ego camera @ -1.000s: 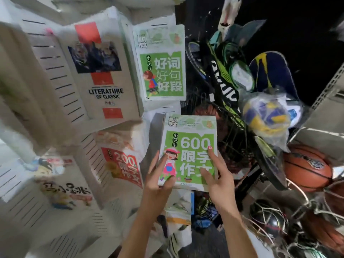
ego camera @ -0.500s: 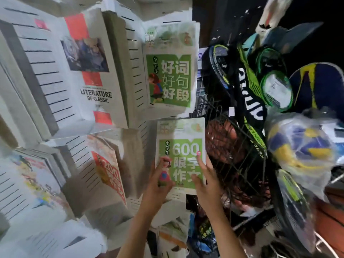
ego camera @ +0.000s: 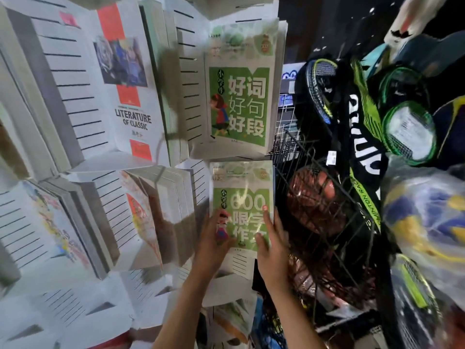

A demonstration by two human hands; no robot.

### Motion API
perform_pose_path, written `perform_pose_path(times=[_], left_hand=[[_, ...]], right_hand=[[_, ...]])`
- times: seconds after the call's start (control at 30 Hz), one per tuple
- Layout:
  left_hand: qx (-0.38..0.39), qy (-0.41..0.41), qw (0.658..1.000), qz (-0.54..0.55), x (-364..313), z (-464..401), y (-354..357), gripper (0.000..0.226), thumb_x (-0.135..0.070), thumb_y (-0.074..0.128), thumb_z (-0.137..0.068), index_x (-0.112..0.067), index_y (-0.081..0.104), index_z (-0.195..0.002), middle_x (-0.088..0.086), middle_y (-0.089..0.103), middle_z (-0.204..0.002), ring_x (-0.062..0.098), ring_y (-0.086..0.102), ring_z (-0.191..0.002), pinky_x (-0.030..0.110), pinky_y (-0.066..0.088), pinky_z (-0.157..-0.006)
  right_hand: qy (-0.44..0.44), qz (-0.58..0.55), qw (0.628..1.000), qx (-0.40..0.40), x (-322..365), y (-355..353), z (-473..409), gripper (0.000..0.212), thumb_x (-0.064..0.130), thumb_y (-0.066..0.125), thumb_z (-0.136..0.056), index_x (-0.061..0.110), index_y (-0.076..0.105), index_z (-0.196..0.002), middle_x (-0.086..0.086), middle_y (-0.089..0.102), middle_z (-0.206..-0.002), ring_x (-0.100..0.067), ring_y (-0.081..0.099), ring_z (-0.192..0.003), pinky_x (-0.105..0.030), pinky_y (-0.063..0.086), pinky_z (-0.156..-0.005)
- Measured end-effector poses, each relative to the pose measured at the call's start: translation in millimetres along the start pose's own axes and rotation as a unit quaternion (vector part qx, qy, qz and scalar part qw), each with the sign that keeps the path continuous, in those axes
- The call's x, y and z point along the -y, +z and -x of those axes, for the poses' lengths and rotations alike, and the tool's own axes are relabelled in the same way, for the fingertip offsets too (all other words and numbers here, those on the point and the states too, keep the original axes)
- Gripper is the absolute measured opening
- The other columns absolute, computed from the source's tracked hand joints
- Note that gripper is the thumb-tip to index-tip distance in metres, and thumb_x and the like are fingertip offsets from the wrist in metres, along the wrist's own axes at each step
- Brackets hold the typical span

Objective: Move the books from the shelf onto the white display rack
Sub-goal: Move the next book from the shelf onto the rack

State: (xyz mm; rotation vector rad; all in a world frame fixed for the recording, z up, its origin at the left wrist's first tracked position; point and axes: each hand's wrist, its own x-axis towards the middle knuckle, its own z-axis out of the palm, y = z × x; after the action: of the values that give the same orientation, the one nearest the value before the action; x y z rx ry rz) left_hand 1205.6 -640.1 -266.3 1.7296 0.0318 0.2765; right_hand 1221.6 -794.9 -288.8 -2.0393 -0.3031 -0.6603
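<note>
— What crowds the white rack (ego camera: 75,102)?

— To its right, touching its edge, a black wire basket (ego camera: 324,197) with a basketball (ego camera: 314,200) inside, and racket bags (ego camera: 362,137) hanging above. A wrapped volleyball (ego camera: 427,217) sits further right.

— How many books face out?

— I count five covers plainly: "LITERATURE OF CLASSIC" (ego camera: 125,96), a green one above (ego camera: 240,91), the green "600" book (ego camera: 241,205) below it, and two angled, blurred ones (ego camera: 141,217) lower left (ego camera: 57,217).

— And the hands?

— The left hand (ego camera: 214,238) grips the "600" book's lower left corner; the right hand (ego camera: 271,238) holds its right edge, fingers laid up the cover. The book stands upright in the rack's right-hand pocket.
</note>
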Motion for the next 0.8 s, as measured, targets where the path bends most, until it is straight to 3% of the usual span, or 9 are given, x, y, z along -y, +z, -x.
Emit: perform_pose_path(times=[0.13,0.2,0.3,0.43,0.5,0.6,0.63,0.7,0.8], left_hand=[[-0.028,0.018,0.999,-0.002,-5.1,-2.1,1.5,0.071,-0.003,0.069,-0.086,-0.060,0.051,-0.124,-0.014,0.052,-0.131,0.005,0.060,-0.114,0.036,0.057,-0.091],[-0.021,0.025,0.999,0.028,-10.1,-1.5,1.9,0.072,0.002,0.067,-0.088,-0.057,0.053,-0.128,-0.006,0.052,-0.131,0.005,0.063,-0.110,0.033,0.058,-0.088],[-0.027,0.045,0.998,0.035,-10.3,-5.4,1.1,0.069,0.001,0.067,-0.090,-0.030,0.042,-0.146,0.002,0.048,-0.132,0.002,0.064,-0.103,0.031,0.059,-0.084],[-0.035,0.020,0.998,0.042,-7.0,-15.2,-1.3,0.062,-0.013,0.066,-0.091,-0.040,0.042,-0.142,-0.005,0.046,-0.132,0.004,0.062,-0.110,0.034,0.059,-0.086],[-0.021,0.017,0.999,0.040,-11.5,-14.7,-2.3,0.057,-0.005,0.060,-0.096,-0.037,0.040,-0.139,-0.005,0.046,-0.132,-0.007,0.061,-0.106,0.024,0.057,-0.082],[0.010,0.006,1.000,0.021,-20.9,-11.4,-1.0,0.047,-0.007,0.048,-0.103,-0.034,0.031,-0.137,-0.026,0.030,-0.133,-0.033,0.042,-0.107,0.005,0.047,-0.084],[0.012,0.009,1.000,0.007,-21.1,-10.9,0.1,0.044,-0.013,0.045,-0.105,-0.040,0.030,-0.136,-0.030,0.023,-0.137,-0.031,0.031,-0.121,0.007,0.042,-0.096],[0.017,0.004,1.000,-0.003,-20.8,-9.2,2.2,0.036,-0.031,0.041,-0.107,-0.052,0.030,-0.133,-0.030,0.011,-0.152,-0.007,0.002,-0.147,0.027,0.024,-0.119],[0.009,-0.007,0.999,-0.037,-14.6,-3.0,10.6,0.035,-0.057,0.029,-0.102,-0.058,0.031,-0.137,-0.026,0.005,-0.161,0.004,-0.005,-0.151,0.042,0.017,-0.124]], right_hand=[[-0.018,-0.003,1.000,-0.004,-1.5,-0.7,-1.1,0.053,0.031,0.049,-0.099,0.029,0.038,-0.151,0.018,0.021,-0.161,0.010,0.024,-0.137,-0.008,0.020,-0.108],[-0.033,-0.009,0.999,-0.012,-0.1,-5.2,-4.1,0.051,0.029,0.050,-0.099,0.022,0.041,-0.149,0.014,0.026,-0.161,0.007,0.028,-0.136,-0.009,0.021,-0.108],[-0.048,-0.029,0.998,-0.025,6.6,-4.4,-6.9,0.051,0.026,0.053,-0.098,0.021,0.042,-0.148,0.013,0.029,-0.160,-0.003,0.037,-0.131,-0.013,0.028,-0.109],[-0.059,-0.007,0.997,-0.044,5.0,13.8,-4.0,0.051,0.021,0.053,-0.098,0.011,0.045,-0.147,-0.001,0.034,-0.158,-0.021,0.044,-0.122,-0.015,0.031,-0.108],[-0.055,0.005,0.997,-0.047,-0.2,21.8,-2.9,0.049,0.020,0.052,-0.098,0.009,0.046,-0.146,-0.004,0.034,-0.158,-0.022,0.044,-0.120,-0.014,0.029,-0.108],[-0.048,0.018,0.998,-0.045,-7.3,26.6,-2.2,0.051,0.020,0.052,-0.098,0.012,0.043,-0.148,-0.002,0.031,-0.160,-0.022,0.043,-0.120,-0.015,0.030,-0.108],[-0.046,0.021,0.998,-0.042,-8.9,27.6,-2.6,0.052,0.021,0.052,-0.099,0.014,0.041,-0.149,-0.001,0.029,-0.161,-0.022,0.042,-0.120,-0.016,0.032,-0.108],[-0.042,0.033,0.998,-0.038,-10.5,29.6,-2.6,0.053,0.024,0.050,-0.099,0.018,0.038,-0.151,0.005,0.023,-0.163,-0.019,0.040,-0.121,-0.019,0.033,-0.106],[-0.015,0.045,0.998,-0.031,-11.7,33.6,-0.7,0.054,0.034,0.047,-0.101,0.026,0.033,-0.153,0.015,0.015,-0.164,-0.011,0.032,-0.124,-0.023,0.032,-0.105]])
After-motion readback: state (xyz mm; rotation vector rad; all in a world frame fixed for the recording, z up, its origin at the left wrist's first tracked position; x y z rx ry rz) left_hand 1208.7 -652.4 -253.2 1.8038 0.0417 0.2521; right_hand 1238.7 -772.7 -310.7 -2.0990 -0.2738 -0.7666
